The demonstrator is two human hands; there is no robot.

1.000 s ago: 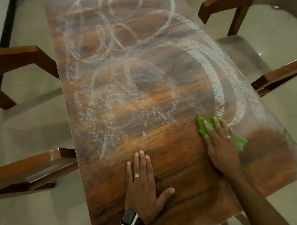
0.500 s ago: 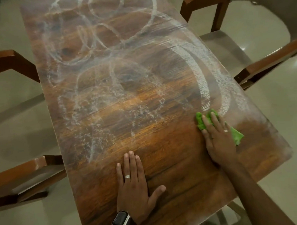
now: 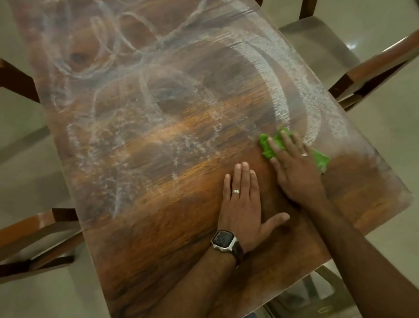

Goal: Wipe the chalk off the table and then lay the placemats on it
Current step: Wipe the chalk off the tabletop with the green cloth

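Green cloth (image 3: 272, 144) lies under flat right hand (image 3: 295, 169); left hand (image 3: 244, 205) rests spread on table (image 3: 158, 221).

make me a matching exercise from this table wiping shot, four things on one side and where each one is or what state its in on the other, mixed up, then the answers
Things
1. green cloth
2. left hand
3. chalk marks
4. watch

Places or states
A. strapped round the left wrist
B. spread over the far part of the table
C. pressed under the right hand
D. flat on the bare wood, holding nothing

Pairs: 1-C, 2-D, 3-B, 4-A
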